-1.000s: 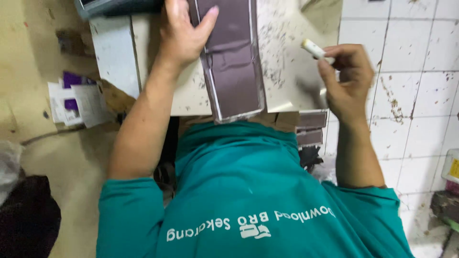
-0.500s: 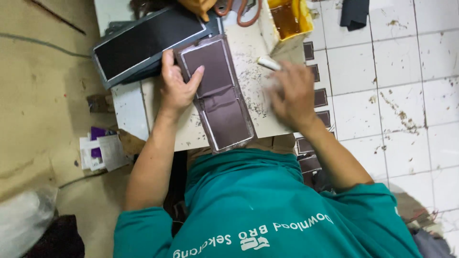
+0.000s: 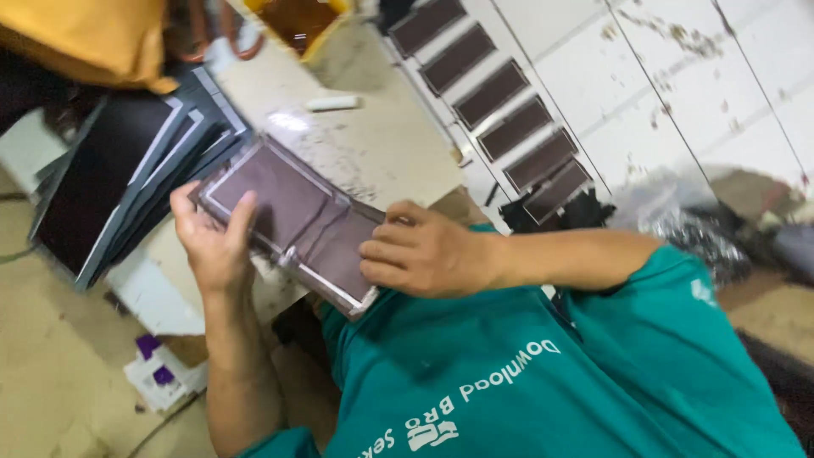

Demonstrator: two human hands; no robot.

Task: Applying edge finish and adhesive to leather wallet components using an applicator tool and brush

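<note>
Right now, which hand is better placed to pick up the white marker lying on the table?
Probably the right hand: its side faces the white marker, while the left hand grips the brown panels' far edge.

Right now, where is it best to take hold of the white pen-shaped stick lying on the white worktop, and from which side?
Probably pinch the white stick at its middle, from above. It lies flat and alone on the worktop, with bare surface along both long sides. The left hand and right hand are both on the brown rectangular panel.
</note>
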